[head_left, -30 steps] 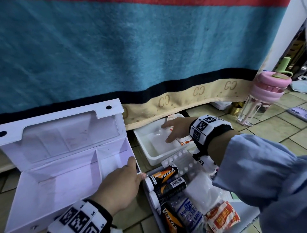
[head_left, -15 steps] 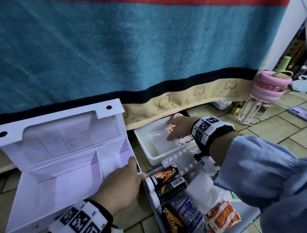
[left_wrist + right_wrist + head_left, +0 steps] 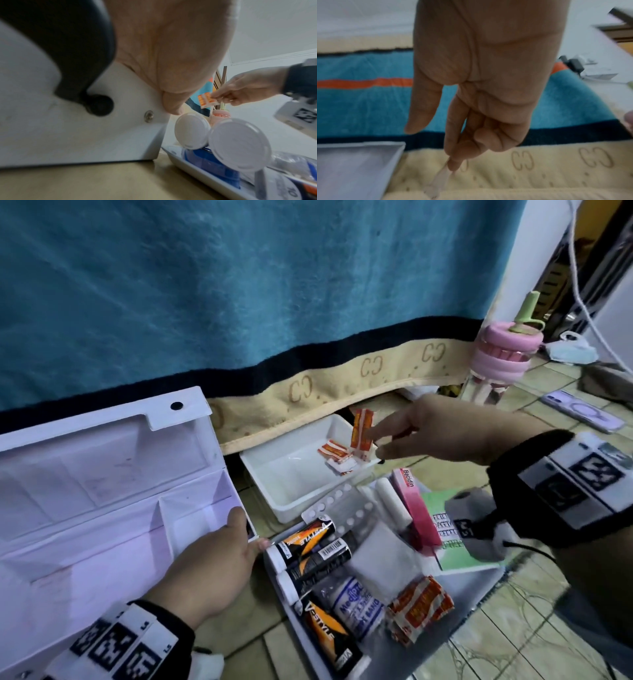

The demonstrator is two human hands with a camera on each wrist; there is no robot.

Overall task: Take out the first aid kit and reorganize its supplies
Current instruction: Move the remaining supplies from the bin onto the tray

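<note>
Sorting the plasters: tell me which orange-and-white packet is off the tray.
The packet pinched upright in the right hand, above the small white tray; the others lie flat inside it.

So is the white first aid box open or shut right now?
Open. The white first aid box has its lid tilted back, showing bare inner compartments, and the left hand grips its right front corner.
</note>
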